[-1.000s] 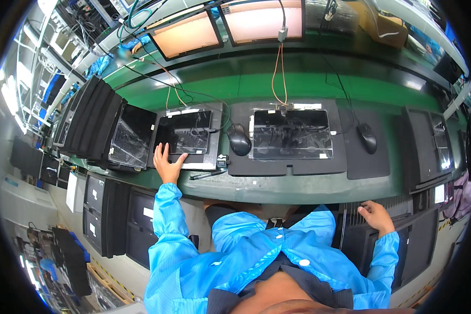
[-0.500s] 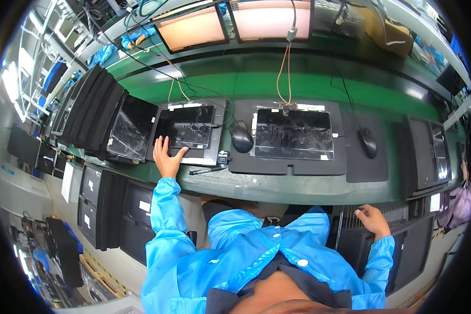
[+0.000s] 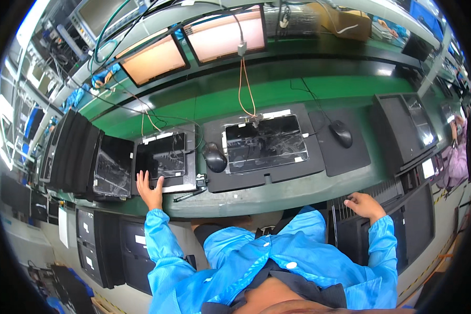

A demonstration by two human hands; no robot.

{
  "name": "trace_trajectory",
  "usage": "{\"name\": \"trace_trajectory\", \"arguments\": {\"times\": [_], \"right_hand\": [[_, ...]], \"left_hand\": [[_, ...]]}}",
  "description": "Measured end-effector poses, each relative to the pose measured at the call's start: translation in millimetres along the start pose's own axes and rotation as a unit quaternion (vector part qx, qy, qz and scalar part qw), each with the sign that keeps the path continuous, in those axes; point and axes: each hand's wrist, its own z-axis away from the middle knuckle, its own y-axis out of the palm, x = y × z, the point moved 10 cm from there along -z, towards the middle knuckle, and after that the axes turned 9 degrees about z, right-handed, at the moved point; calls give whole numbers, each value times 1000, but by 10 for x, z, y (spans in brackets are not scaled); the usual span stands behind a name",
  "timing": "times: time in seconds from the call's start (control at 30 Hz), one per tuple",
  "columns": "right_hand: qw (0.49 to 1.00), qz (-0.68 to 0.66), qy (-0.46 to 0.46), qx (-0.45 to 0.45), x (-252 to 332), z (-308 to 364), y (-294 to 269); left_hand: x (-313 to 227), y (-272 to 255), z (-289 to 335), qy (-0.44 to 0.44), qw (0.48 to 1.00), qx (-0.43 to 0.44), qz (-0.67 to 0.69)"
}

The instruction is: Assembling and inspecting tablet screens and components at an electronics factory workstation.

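My left hand (image 3: 150, 192) has its fingers spread at the lower left edge of a dark display panel (image 3: 165, 157), which lies on a tray pad at the left of the bench. Several tape tabs and a cable are attached to this panel. My right hand (image 3: 365, 206) is low at the right, beside a slotted rack (image 3: 343, 209) below the bench edge. Its fingers are loosely bent and nothing shows in them. A second dark display panel (image 3: 267, 142), under wrinkled film, rests on a black foam pad (image 3: 235, 183) in the middle, apart from both hands.
Black mice (image 3: 214, 157) sit beside the panels. A film-covered panel (image 3: 113, 165) and stacked black trays (image 3: 70, 152) stand left. Further trays (image 3: 403, 125) are at the right. Two lit monitors (image 3: 227, 35) stand behind, with cables hanging over the bench. A person in pink (image 3: 452, 162) is far right.
The view has swung toward the right, so the bench shifts left and lower in the picture. My left hand stays at the left panel's lower edge; my right hand stays by the rack.
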Motion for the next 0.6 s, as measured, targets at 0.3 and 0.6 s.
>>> {"name": "trace_trajectory", "arguments": {"times": [0.3,0.6], "right_hand": [[999,19,-25,7,74,-11,-19],[1000,6,-13,8,23,-30,45]], "left_hand": [[241,-44,50,0,997,-30,-67],[251,-41,34,-63,995,-34,-68]]}}
